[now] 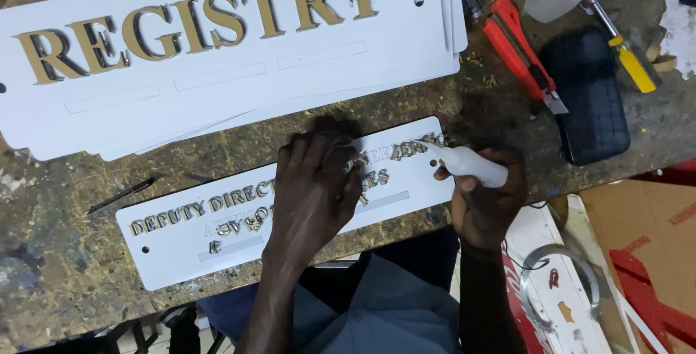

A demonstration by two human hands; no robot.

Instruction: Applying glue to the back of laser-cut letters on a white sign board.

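Two bare hands were at work on a worn wooden bench (65, 252). The left hand (313, 187) lay palm down and flat, fingers spread, pressing on the small white sign plate (181, 241); it enclosed nothing. The right hand (487, 202) was closed around one white squeeze bottle (475, 165).

The bottle lay near the right end of the small plate. Its long axis ran from lower right to upper left, with the tapered nozzle (433, 148) pointing up and left toward the gold letters (409, 147) at the plate's right end. Whether the tip touched the letters could not be told.

One small plate was present. Its long axis ran left to right, tilted so that the right end sat higher in the view. It carried two rows of small gold letters; the exact letter count could not be told because the left hand covered the middle.

One large white sign plate (217, 85) lay above it, resting on a stack of further white plates whose edges showed; their number could not be told. It bore one row of eight large gold letters.

To the upper right lay one red utility knife (518, 46), one black textured case (591, 93) and one yellow-handled tool (632, 64). A thin dark rod (119, 196) lay left of the small plate.
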